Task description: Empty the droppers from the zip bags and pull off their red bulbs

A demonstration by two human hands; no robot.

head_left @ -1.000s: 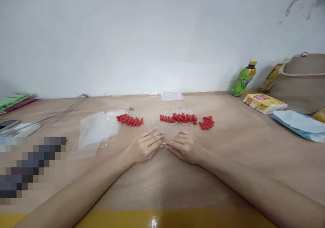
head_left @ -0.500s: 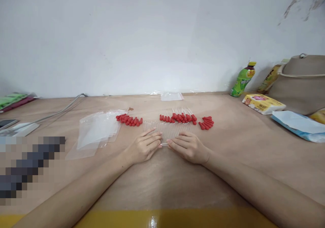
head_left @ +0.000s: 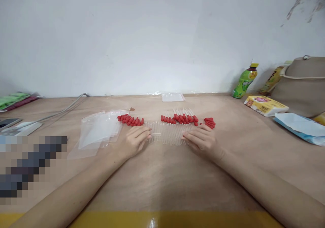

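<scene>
A row of thin clear tubes lies side by side on the brown table. At its left end is my left hand, fingers pinched on a thin clear tube that points to the right. My right hand is at the right end of the row, its fingertips closed together; whether anything is between them is too small to tell. Behind the row lie red rubber bulbs in groups: one at the left, one in the middle with thin clear stems pointing to the wall, and one at the right, partly behind my right hand.
Clear plastic bags lie at the left, near a cable and a phone. Another bag is by the wall. At the right are a green bottle, a yellow pack, a blue-white packet and a beige bag.
My hands have moved apart, the left one to the left and the right one to the right. A tube now sticks out from my left fingertips, and more of the tube row shows.
</scene>
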